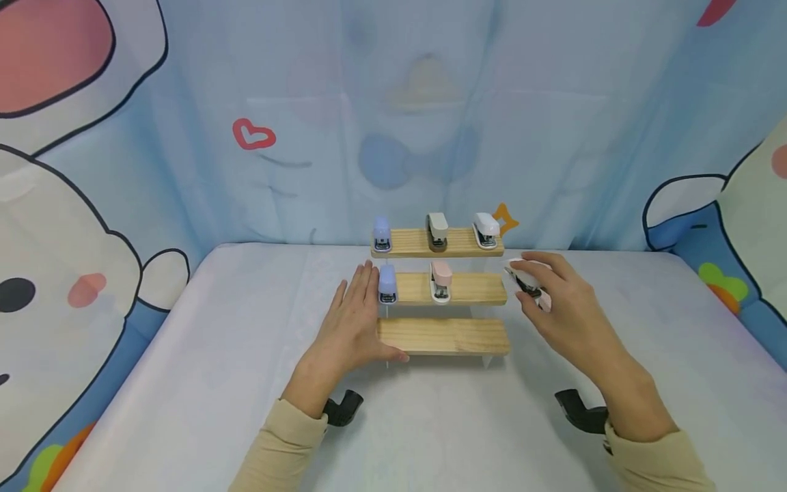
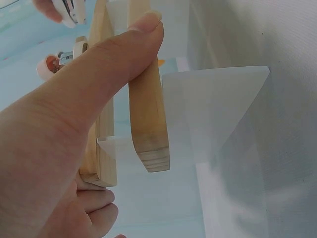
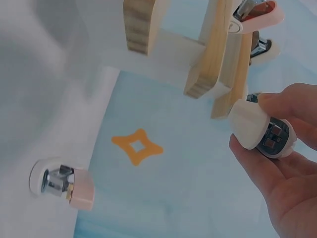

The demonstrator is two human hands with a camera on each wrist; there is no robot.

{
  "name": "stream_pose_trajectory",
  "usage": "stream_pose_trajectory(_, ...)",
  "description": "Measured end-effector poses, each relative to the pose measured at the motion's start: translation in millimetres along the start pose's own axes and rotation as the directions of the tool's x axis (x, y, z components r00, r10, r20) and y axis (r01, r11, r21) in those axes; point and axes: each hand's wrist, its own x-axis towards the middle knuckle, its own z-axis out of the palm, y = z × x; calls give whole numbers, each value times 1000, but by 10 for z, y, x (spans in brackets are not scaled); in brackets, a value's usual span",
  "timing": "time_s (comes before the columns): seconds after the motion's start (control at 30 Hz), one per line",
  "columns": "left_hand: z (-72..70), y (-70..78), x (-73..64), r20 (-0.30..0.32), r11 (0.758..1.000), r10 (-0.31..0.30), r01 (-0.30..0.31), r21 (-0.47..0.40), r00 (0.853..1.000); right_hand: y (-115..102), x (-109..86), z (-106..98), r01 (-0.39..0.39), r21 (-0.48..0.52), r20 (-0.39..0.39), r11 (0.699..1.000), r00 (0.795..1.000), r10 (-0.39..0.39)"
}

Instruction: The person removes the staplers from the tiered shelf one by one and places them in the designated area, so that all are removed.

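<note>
My right hand [image 1: 562, 318] holds a white stapler [image 3: 249, 124] between thumb and fingers, just right of the rack's middle shelf [image 1: 473, 288]. My left hand [image 1: 350, 328] rests along the rack's left end, fingers straight. Its thumb presses the front of the lowest shelf [image 1: 445, 336], which is bare. On the middle shelf stand a lilac stapler [image 1: 387, 283] and a pink stapler [image 1: 440, 281]. The top shelf [image 1: 406, 240] carries another lilac stapler [image 1: 382, 234], a cream stapler [image 1: 437, 231] and a white stapler [image 1: 486, 230].
Another pink stapler [image 3: 81, 188] stands on the white-covered table [image 1: 246, 328], partly hidden behind my right hand in the head view. Translucent supports [image 2: 213, 104] carry the wooden shelves. A blue patterned curtain [image 1: 553, 137] hangs behind the table.
</note>
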Motion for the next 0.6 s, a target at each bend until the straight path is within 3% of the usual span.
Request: stream_pose_trajectory(0.6, 9, -6, 2, -9, 1000, 7, -7, -19, 1000, 180, -95, -92, -128, -22, 43, 992, 991, 128)
